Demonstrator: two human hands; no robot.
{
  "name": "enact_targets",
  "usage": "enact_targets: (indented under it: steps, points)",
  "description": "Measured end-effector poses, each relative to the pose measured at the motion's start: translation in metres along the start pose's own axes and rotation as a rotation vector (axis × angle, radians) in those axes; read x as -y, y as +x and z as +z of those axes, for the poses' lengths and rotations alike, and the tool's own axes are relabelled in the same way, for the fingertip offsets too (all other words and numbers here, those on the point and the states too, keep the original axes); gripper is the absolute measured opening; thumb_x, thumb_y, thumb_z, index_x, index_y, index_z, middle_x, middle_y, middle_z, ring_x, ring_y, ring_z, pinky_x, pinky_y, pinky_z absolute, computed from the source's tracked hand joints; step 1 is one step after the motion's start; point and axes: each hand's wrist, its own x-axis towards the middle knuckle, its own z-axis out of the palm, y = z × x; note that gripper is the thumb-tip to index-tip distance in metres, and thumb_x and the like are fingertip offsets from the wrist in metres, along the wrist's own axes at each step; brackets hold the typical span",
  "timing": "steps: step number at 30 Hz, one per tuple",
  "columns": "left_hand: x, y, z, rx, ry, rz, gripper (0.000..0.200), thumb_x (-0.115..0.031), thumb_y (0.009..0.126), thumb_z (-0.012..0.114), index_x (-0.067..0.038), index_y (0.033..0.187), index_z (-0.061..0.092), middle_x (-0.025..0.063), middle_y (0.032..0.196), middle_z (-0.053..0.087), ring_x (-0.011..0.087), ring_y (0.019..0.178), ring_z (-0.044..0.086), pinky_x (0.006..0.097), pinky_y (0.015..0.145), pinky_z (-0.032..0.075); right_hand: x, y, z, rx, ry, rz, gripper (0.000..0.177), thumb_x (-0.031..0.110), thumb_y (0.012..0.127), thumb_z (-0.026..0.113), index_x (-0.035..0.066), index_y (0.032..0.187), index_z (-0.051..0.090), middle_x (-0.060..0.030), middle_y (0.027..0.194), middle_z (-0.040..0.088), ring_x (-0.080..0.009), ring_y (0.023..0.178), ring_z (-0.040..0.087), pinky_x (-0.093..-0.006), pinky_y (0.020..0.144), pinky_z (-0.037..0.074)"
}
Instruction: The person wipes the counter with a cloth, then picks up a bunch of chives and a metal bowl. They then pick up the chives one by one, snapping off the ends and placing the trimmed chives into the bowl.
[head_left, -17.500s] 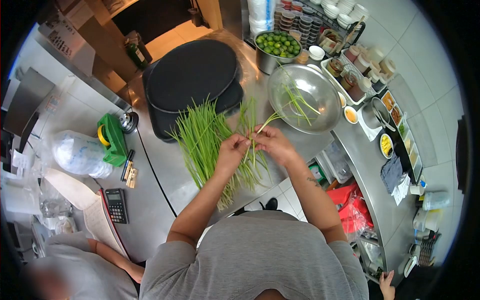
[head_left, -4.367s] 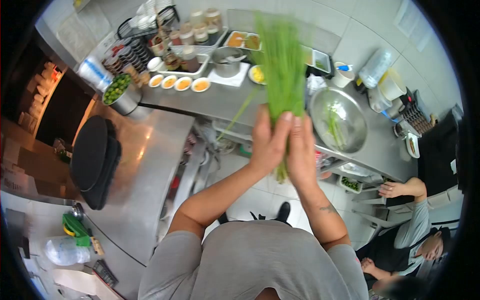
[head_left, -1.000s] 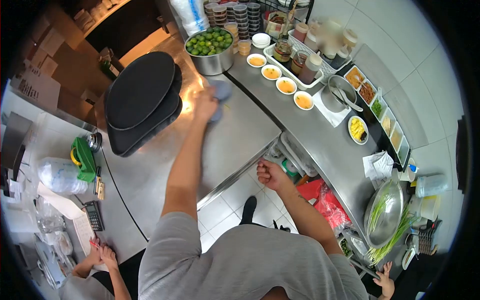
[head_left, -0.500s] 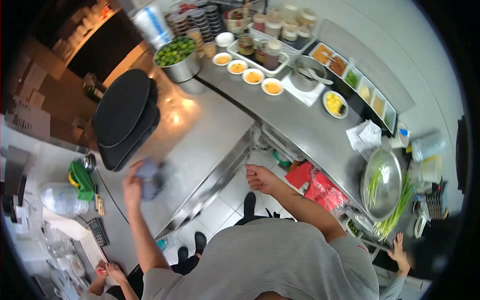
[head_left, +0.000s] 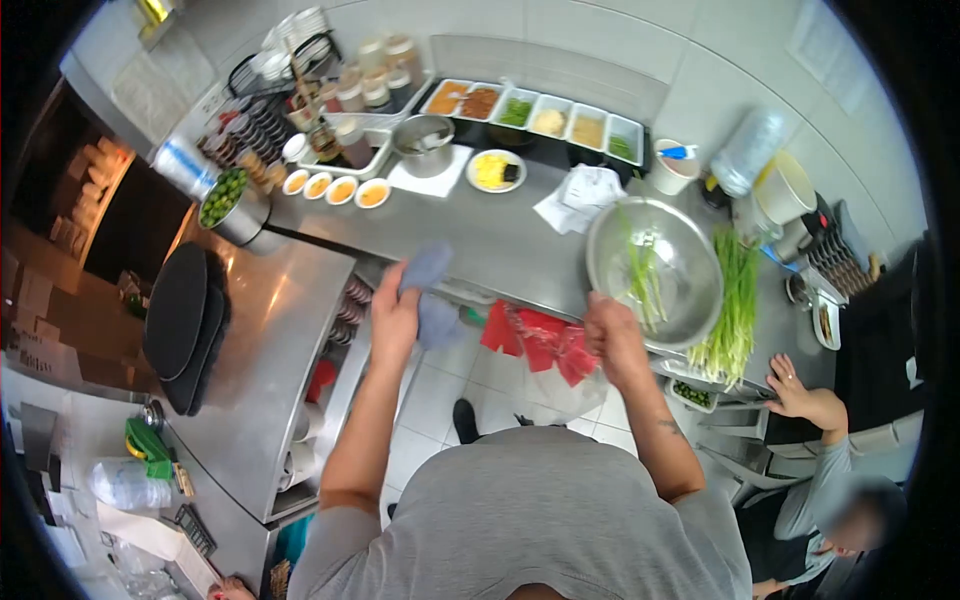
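Observation:
My left hand (head_left: 393, 312) is raised near the front edge of the back counter, its fingers closed on a blue-grey cloth (head_left: 430, 275) that hangs partly below it and is blurred. At the near left rim of a large metal bowl (head_left: 690, 240), my right hand (head_left: 610, 330) is closed with the fingers curled; whether it grips the rim cannot be made out. Long green stalks (head_left: 643, 265) lie inside the bowl. More green onions (head_left: 728, 310) lie on the counter just right of it.
White papers (head_left: 580, 197), a plate of yellow pieces (head_left: 496, 171), a metal pot (head_left: 423, 145) and small orange-filled cups (head_left: 342, 190) stand along the back counter (head_left: 480, 240). Black trays (head_left: 178, 312) lie at left. A co-worker's hand (head_left: 790, 385) is at lower right.
The view has turned rightward. My left hand has left the left worktop with the cloth and is over the back counter's edge. My right hand has moved up to the bowl.

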Motion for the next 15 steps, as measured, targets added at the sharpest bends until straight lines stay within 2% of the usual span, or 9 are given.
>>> enact_targets:
  steps: [1, 3, 6, 8, 10, 12, 15]
  points:
    - [-0.015, 0.017, 0.019, 0.011, 0.084, 0.090, 0.037, -0.002, 0.080, 0.047, -0.001, 0.116, 0.055, 0.0146, 0.111, 0.059, 0.0287, 0.104, 0.055, 0.0318, 0.091, 0.040, 0.011, -0.010, -0.022, -0.083, 0.043, -0.030, 0.029, 0.028, 0.091, 0.050, 0.014, 0.067, 0.042, 0.0065, 0.057, 0.034, -0.0038, 0.045, 0.025, -0.0225, 0.040, 0.019]
    - [0.002, 0.057, 0.057, 0.022, 0.482, 0.389, 0.039, -0.009, 0.082, 0.051, -0.003, 0.121, 0.051, 0.0153, 0.119, 0.054, 0.0348, 0.108, 0.051, 0.0371, 0.095, 0.039, 0.030, -0.030, -0.062, -0.216, 0.165, -0.087, 0.033, 0.028, 0.091, 0.049, 0.016, 0.064, 0.036, 0.0067, 0.054, 0.028, -0.0041, 0.043, 0.022, -0.0219, 0.038, 0.017]
    - [-0.044, 0.046, 0.127, 0.009, 0.824, 0.264, 0.046, -0.019, 0.082, 0.056, -0.002, 0.124, 0.047, 0.0197, 0.126, 0.048, 0.0379, 0.114, 0.046, 0.0418, 0.097, 0.037, 0.045, -0.052, -0.129, -0.296, 0.249, -0.152, 0.035, 0.032, 0.093, 0.046, 0.017, 0.064, 0.033, 0.0061, 0.052, 0.027, -0.0054, 0.040, 0.021, -0.0223, 0.036, 0.018]
    - [-0.039, 0.041, 0.180, 0.250, 0.366, 0.056, 0.052, -0.026, 0.080, 0.060, 0.002, 0.121, 0.047, 0.0251, 0.122, 0.050, 0.0380, 0.114, 0.048, 0.0416, 0.095, 0.038, 0.054, -0.058, -0.158, -0.382, 0.296, -0.212, 0.036, 0.031, 0.093, 0.047, 0.016, 0.063, 0.033, 0.0055, 0.052, 0.027, -0.0059, 0.039, 0.021, -0.0227, 0.035, 0.017]
    - [-0.029, 0.027, 0.224, 0.422, 0.215, -0.070, 0.050, -0.023, 0.079, 0.059, 0.004, 0.119, 0.046, 0.0282, 0.116, 0.053, 0.0395, 0.111, 0.050, 0.0416, 0.094, 0.040, 0.057, -0.062, -0.178, -0.434, 0.335, -0.245, 0.036, 0.030, 0.093, 0.047, 0.015, 0.063, 0.033, 0.0052, 0.052, 0.027, -0.0062, 0.039, 0.021, -0.0228, 0.034, 0.017]
    - [-0.024, 0.019, 0.241, 0.435, 0.190, -0.083, 0.048, -0.019, 0.078, 0.057, 0.006, 0.118, 0.046, 0.0296, 0.109, 0.056, 0.0409, 0.106, 0.053, 0.0418, 0.092, 0.042, 0.059, -0.056, -0.194, -0.448, 0.367, -0.275, 0.035, 0.030, 0.093, 0.047, 0.015, 0.064, 0.034, 0.0050, 0.052, 0.027, -0.0062, 0.038, 0.021, -0.0228, 0.034, 0.018]
    - [-0.030, 0.005, 0.221, 0.258, 0.295, 0.048, 0.041, -0.010, 0.077, 0.051, 0.006, 0.115, 0.046, 0.0297, 0.099, 0.060, 0.0425, 0.096, 0.058, 0.0432, 0.086, 0.045, 0.060, -0.043, -0.206, -0.461, 0.392, -0.234, 0.033, 0.029, 0.093, 0.046, 0.015, 0.065, 0.035, 0.0050, 0.052, 0.027, -0.0062, 0.039, 0.020, -0.0227, 0.035, 0.019]
